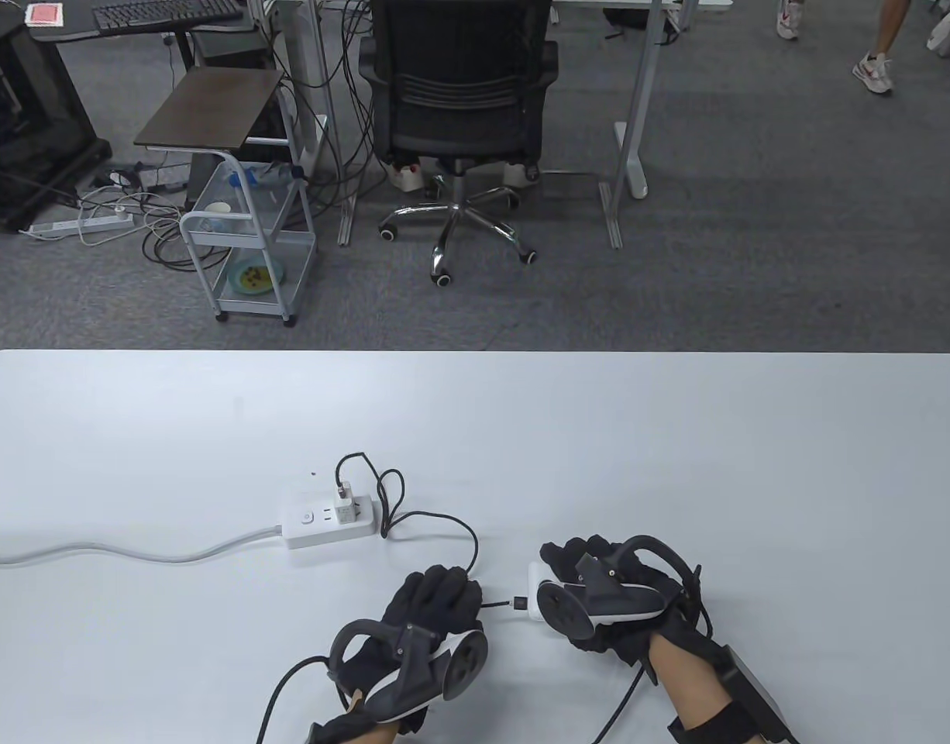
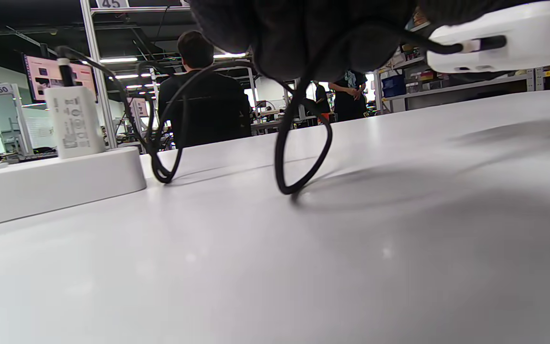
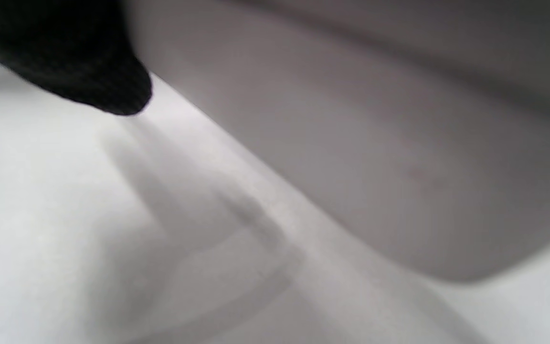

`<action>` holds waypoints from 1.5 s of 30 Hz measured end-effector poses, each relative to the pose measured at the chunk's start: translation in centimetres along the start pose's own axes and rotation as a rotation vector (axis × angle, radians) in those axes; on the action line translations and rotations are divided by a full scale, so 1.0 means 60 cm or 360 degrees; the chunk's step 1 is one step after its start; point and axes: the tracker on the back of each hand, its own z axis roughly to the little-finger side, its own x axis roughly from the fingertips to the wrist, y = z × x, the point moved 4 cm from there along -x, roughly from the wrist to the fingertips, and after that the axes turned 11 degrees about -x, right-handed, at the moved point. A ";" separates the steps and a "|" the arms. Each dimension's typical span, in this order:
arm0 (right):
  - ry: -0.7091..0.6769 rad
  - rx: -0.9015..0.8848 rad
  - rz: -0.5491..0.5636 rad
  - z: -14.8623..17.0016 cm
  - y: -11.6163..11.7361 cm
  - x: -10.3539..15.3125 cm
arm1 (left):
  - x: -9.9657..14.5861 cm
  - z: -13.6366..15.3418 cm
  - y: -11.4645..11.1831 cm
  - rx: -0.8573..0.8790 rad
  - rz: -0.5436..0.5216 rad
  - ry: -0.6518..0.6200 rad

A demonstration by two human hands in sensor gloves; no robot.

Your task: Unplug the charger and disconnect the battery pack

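Observation:
A white charger (image 1: 345,500) stands plugged into a white power strip (image 1: 320,528) on the table; both also show in the left wrist view, the charger (image 2: 73,122) on the strip (image 2: 41,186). A black cable (image 1: 436,518) loops from the charger toward a white battery pack (image 1: 535,593). My left hand (image 1: 452,593) grips the cable close to its plug (image 1: 519,602). My right hand (image 1: 572,566) holds the pack just above the table. In the left wrist view the plug sits at the pack's port (image 2: 470,46); I cannot tell how deep. The pack fills the right wrist view (image 3: 375,143).
The strip's grey cord (image 1: 134,552) runs off the table's left edge. The white table (image 1: 676,465) reaches to its far edge. Beyond it stand an office chair (image 1: 459,101) and a small cart (image 1: 246,232).

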 end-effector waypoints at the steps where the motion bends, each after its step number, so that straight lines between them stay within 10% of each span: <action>1: -0.0009 -0.0007 0.0009 -0.003 -0.002 0.000 | 0.000 -0.005 0.001 0.0003 -0.0004 -0.0017; 45: -0.0126 0.0070 0.0016 -0.051 -0.013 0.004 | -0.002 -0.029 -0.006 -0.0051 -0.0011 -0.0051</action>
